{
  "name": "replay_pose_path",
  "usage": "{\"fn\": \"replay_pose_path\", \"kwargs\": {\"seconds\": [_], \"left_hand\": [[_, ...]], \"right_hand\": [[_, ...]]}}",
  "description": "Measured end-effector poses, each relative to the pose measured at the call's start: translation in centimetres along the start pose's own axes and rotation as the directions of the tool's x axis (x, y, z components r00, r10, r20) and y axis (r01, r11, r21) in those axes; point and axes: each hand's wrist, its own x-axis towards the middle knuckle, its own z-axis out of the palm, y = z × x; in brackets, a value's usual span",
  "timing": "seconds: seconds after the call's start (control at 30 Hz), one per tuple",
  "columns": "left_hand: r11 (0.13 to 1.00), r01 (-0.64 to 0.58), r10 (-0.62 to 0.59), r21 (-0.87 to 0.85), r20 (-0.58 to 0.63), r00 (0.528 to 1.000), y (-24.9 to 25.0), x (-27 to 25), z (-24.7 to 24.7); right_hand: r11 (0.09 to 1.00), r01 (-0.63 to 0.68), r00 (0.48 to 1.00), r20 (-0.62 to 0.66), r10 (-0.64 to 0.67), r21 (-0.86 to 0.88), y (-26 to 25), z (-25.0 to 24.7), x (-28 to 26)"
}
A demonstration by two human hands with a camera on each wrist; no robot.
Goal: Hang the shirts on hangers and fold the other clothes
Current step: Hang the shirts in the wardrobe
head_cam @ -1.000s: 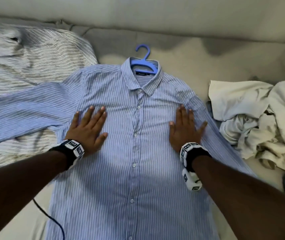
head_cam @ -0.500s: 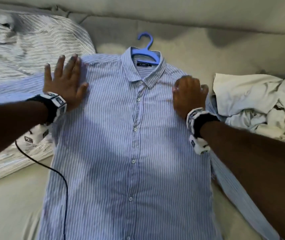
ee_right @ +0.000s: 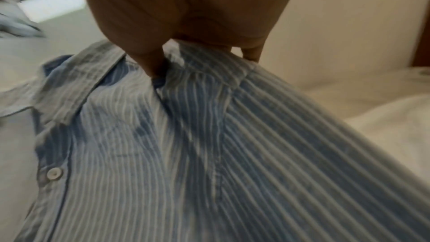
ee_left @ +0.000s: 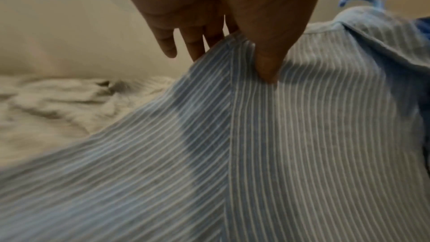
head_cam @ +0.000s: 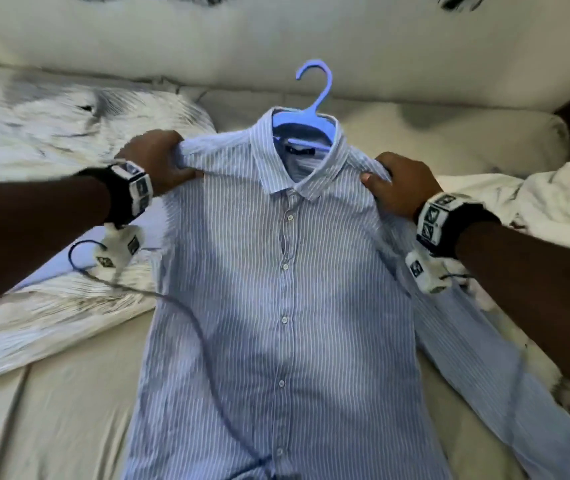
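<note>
You hold the striped shirt (head_cam: 283, 289) by both shoulders above the bed (head_cam: 51, 410).
It is buttoned, with the blue hanger (head_cam: 314, 98) inside the collar; your left hand (head_cam: 159, 161) and right hand (head_cam: 401, 188) each pinch one shoulder seam, fingers curled.

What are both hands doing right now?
Left hand: closed, gripping the striped shirt's left shoulder.
Right hand: closed, gripping the shirt's right shoulder.

Head view looks forward and down from above, taking in the whole striped shirt (head_cam: 283, 306) and blue hanger (head_cam: 314, 109). Each wrist view looks along its hand, very close to one shirt shoulder. All three views share the collar area.
</note>
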Motion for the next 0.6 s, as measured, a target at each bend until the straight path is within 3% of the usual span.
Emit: {"fn": "replay_pose_path", "kwargs": {"seconds": [0.1, 0.27, 0.5, 0.6], "left_hand": [[0.995, -0.046, 0.044, -0.083, -0.025, 0.999, 0.6, -5.1, -7.6], [0.942, -0.211, 0.211, -0.262, -0.028, 0.977, 2.1, -15.5, -23.1], [0.829, -0.474, 0.463, -0.296, -0.112, 0.879, 5.3, -28.4, -43.7], [0.804, -0.529, 0.487, -0.274, -0.207, 0.848, 5.5, -31.2, -50.5]], "right_hand": [[0.996, 0.066, 0.997, -0.034, -0.064, 0.058, -3.0, -7.2, -5.6], [0.991, 0.136, 0.985, -0.109, -0.135, -0.001, -10.3, -22.9, -16.4], [0.974, 0.212, 0.928, -0.297, -0.225, -0.075, -21.6, -42.1, -30.4], [0.968, 0.235, 0.875, -0.414, -0.252, -0.093, -25.7, -48.9, -34.3]]}}
